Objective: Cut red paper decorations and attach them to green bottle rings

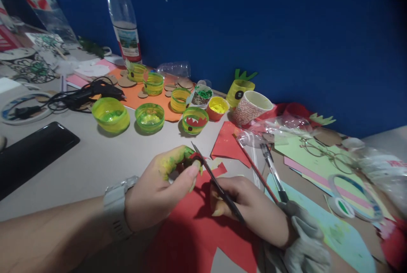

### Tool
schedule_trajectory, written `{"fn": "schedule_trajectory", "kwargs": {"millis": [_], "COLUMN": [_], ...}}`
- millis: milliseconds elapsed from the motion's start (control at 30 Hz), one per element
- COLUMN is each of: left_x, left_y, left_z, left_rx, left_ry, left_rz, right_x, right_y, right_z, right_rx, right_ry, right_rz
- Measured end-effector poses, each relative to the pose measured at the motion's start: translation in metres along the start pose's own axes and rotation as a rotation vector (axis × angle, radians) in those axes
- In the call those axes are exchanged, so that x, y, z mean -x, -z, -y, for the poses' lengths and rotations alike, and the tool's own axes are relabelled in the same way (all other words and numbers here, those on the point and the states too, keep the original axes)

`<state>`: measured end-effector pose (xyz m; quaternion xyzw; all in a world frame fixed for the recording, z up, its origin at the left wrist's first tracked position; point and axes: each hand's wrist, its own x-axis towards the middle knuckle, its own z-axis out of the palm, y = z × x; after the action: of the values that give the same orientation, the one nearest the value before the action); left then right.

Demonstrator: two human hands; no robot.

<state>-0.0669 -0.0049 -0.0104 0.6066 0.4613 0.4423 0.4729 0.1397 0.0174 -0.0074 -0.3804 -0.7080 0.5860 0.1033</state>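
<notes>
Green and yellow paint stains the fingers of my left hand (162, 184), which pinches a small dark red paper piece (196, 157). My right hand (244, 205) grips a slim dark stick (219, 184) with a pointed tip; whether it is a pencil or a brush I cannot tell. Its tip end crosses close by the red piece; contact is unclear. Beneath both hands lies a large red paper sheet (190, 230), with a cut red scrap (229, 143) behind it. A green-yellow cup with a red jagged strip (195, 121) stands just beyond my left hand.
Several painted cups, including a green-yellow bowl (111, 116), stand behind. A glue gun (92, 93), a black phone-like slab (38, 154) and a bottle (124, 27) are left. A paintbrush (254, 165), a pen (273, 173), glasses (327, 152) and a tape roll (378, 205) lie right.
</notes>
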Motion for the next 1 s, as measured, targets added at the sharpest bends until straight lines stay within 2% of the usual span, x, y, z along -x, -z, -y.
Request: {"fn": "schedule_trajectory", "kwargs": {"millis": [1000], "left_x": [-0.0016], "left_y": [0.0002], "left_z": [0.0028], "left_rx": [0.078], "left_ry": [-0.051], "left_rz": [0.017], "right_x": [-0.0026], "right_y": [0.0001], "right_z": [0.0008], "right_rx": [-0.006], "right_ry": [0.018], "right_rz": [0.003]}}
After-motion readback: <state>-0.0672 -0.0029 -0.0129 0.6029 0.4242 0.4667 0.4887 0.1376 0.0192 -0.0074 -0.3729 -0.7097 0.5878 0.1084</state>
